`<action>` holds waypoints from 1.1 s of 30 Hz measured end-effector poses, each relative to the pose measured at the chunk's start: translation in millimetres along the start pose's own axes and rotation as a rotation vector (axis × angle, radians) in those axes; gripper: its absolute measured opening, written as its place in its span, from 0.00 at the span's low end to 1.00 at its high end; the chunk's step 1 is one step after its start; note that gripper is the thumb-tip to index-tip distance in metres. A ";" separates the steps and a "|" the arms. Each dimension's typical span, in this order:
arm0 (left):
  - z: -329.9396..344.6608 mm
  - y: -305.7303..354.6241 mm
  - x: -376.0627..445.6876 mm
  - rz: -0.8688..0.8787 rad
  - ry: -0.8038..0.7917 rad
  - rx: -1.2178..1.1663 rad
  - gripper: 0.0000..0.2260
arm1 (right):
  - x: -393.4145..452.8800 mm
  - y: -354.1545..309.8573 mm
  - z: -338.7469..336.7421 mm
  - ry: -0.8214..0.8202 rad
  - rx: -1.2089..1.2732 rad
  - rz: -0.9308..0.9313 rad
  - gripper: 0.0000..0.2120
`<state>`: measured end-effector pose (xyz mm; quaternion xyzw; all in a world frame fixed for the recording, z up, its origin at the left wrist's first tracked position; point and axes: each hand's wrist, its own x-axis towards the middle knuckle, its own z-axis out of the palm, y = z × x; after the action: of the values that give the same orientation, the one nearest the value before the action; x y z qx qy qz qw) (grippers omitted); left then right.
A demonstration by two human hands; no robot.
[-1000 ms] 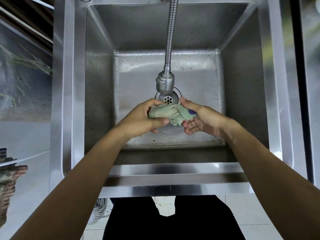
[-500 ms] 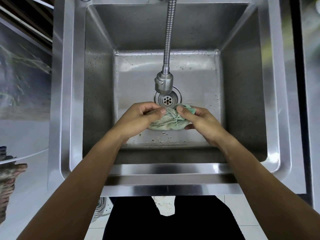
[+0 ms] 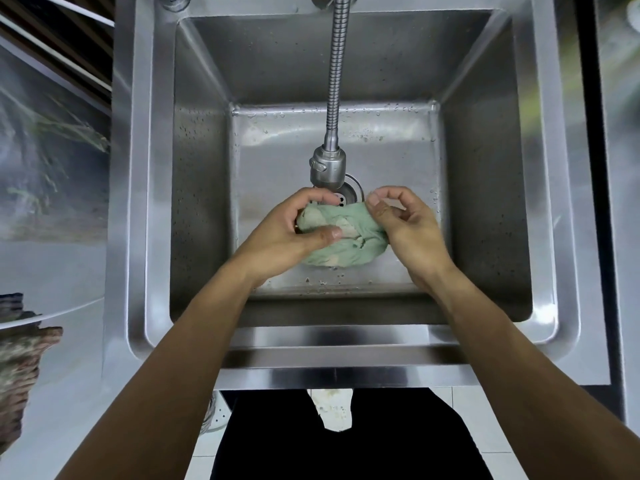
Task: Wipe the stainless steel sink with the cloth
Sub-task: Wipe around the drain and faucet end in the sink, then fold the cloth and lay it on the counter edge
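A deep stainless steel sink (image 3: 485,188) fills the view, with water drops and specks on its floor. A bunched pale green cloth (image 3: 341,237) hangs between both hands, just above the sink floor in front of the drain (image 3: 349,192). My left hand (image 3: 294,230) wraps the cloth's left end, thumb pressed across it. My right hand (image 3: 405,223) pinches the cloth's right edge between thumb and forefinger, the other fingers curled loosely. The hands partly hide the drain.
A flexible metal faucet hose (image 3: 334,81) drops from the back rim and ends in a spray head (image 3: 327,166) right above the drain, close to my left fingers. A glossy counter (image 3: 52,271) lies to the left. A dark strip (image 3: 588,168) borders the sink's right rim.
The cloth has been spread wider between the hands. My right hand has shifted from a full grasp to a fingertip pinch at the cloth's right edge, and both hands have moved slightly apart.
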<state>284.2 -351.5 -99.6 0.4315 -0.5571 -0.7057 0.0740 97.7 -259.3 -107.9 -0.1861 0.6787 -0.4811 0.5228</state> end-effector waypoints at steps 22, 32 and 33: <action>-1.2 110.9 -52.8 0.306 0.019 0.571 0.08 | -89.3 -104.7 -6.9 -0.029 -0.922 -0.498 0.20; -8.0 162.0 -82.5 0.475 -0.081 0.485 0.11 | -150.6 -140.7 -17.9 0.100 -0.771 -0.639 0.12; -3.8 168.3 -86.4 0.467 -0.113 0.426 0.11 | -161.6 -142.4 -22.1 0.142 -0.706 -0.622 0.11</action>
<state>276.8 -365.7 89.0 0.2579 -0.7794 -0.5600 0.1110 104.5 -193.7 98.4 -0.5135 0.7468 -0.3662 0.2109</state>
